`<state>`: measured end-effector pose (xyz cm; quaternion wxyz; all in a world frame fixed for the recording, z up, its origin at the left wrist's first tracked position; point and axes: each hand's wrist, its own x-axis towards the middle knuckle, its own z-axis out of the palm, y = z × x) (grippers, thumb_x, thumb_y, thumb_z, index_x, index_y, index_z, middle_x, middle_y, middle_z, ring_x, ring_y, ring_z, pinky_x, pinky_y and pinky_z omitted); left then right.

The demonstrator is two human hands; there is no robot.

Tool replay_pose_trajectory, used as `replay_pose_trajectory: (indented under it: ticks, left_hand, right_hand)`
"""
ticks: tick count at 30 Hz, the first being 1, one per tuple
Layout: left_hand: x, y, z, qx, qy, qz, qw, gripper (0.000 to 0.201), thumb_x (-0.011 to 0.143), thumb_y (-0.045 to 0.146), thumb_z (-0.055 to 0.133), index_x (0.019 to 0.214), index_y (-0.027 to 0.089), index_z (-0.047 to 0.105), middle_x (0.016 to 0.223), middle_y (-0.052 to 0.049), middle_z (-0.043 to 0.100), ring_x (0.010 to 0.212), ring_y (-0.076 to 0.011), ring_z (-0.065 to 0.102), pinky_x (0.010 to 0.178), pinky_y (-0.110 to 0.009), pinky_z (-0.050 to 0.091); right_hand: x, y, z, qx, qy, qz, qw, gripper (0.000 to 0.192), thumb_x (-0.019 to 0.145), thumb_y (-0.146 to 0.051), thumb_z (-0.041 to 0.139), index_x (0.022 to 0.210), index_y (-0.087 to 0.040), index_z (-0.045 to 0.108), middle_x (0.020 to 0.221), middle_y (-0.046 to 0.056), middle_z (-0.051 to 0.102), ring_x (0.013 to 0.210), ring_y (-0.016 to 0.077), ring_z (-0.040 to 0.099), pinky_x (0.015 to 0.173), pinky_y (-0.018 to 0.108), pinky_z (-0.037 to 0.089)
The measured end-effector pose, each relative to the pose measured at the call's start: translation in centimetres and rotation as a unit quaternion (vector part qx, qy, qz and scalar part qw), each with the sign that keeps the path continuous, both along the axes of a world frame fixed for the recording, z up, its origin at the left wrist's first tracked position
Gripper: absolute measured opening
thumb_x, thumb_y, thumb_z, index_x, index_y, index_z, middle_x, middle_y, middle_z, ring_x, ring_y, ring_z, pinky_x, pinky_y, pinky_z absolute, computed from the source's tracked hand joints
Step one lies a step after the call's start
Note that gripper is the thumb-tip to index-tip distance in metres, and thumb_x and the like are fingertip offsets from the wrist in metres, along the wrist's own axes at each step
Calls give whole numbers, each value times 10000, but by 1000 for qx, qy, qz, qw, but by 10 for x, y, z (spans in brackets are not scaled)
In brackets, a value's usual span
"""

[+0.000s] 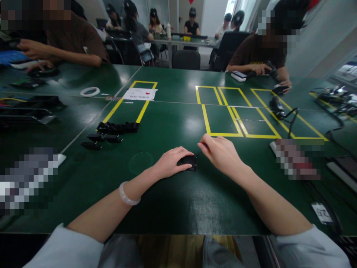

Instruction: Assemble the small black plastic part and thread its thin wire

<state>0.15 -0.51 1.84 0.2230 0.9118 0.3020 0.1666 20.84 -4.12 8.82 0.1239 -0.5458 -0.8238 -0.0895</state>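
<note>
On the green table in front of me, a small black box-shaped part [190,163] lies under my left hand [174,160]. Thumb and fingers of that hand close on its left side and press it down. Just to the right and slightly above it, my right hand [221,150] is closed in a pinch. A thin dark line runs from its fingertips toward the part's upper right corner; whether it is a wire or a tool I cannot tell. Left of my hands lie several similar black parts [104,137], beside a row of black pieces [118,127].
Yellow tape outlines [224,134] mark the table ahead. A paper sheet [141,94] and a white tape roll [89,91] lie at back left. Blurred-out devices stand left and right, with cables [291,123] at right. Co-workers sit across the table, handling items.
</note>
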Motion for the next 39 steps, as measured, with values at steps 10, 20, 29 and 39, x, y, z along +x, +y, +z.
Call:
replay_pose_trajectory:
  ticks: [10,20,29,39]
  left_hand:
    - [0,-1,1,-3,-9,2,1000,358,894,394,547,1217,239,554,1136,-62,589,1059,-223,556,921,-339,447]
    - [0,-1,0,0,-4,0,1000,371,892,394,552,1227,237,542,1136,-59,588,1067,-220,552,935,-336,441]
    - [0,-1,1,-2,-9,2,1000,374,893,393,553,1233,238,539,1142,-58,584,1065,-216,555,925,-333,447]
    - [0,-1,2,-6,-5,1,1000,373,895,403,543,1233,244,542,1146,-65,586,1073,-226,554,931,-344,447]
  right_hand:
    - [-1,0,-2,18,23,19,999,179,910,-211,360,973,-169,522,721,13,660,628,145,596,638,247,337]
    - [0,0,1,5,-11,3,1000,343,966,-371,298,863,-177,561,610,13,634,565,150,573,608,261,307]
    - [0,-1,0,9,35,7,999,190,914,-224,354,999,-168,514,738,14,658,631,141,593,628,244,330]
    - [0,1,-1,6,13,-3,1000,229,947,-267,322,930,-181,534,709,29,660,615,147,588,618,258,318]
